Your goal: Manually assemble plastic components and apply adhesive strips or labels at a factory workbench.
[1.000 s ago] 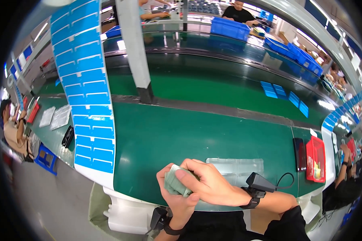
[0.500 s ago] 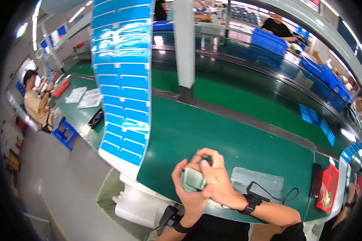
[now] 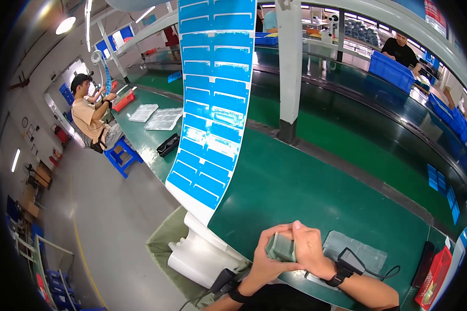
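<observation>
One grey-green stack point(image 3: 281, 249) remains held: left hand point(image 3: 265, 265) curled around it, right hand point(image 3: 310, 251) now flatter, half-closed against its right side.

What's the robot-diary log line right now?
left hand: gripping green stack | right hand: against stack's right side | clear tray: on table, right of hands
</observation>
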{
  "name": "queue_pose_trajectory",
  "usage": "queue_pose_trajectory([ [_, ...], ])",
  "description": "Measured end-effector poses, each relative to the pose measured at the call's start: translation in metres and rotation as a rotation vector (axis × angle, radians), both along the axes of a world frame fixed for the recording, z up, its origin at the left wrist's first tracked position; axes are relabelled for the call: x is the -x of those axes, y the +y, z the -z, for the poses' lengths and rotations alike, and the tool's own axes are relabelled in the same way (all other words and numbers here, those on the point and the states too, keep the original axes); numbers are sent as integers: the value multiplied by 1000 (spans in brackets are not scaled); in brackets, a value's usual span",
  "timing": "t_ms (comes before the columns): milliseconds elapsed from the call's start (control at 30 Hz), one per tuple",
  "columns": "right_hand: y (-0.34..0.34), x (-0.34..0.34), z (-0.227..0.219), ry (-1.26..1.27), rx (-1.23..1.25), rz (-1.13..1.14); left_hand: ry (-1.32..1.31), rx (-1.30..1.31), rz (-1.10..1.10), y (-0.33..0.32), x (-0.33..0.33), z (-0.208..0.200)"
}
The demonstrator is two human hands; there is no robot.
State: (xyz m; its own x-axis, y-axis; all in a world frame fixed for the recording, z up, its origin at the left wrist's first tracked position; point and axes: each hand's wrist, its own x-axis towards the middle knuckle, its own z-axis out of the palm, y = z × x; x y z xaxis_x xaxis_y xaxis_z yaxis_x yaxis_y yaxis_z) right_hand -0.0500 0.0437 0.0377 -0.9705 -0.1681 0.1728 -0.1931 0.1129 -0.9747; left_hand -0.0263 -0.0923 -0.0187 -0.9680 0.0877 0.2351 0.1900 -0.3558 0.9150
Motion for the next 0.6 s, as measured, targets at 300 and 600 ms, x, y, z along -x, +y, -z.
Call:
queue_pose_trajectory([
  [300,7,-7,4,-88,41,-111,158,291,-97,-14,-11,18],
  [600,15,-16,10,-23,72,-9,125,318,-138,0,-27,25],
])
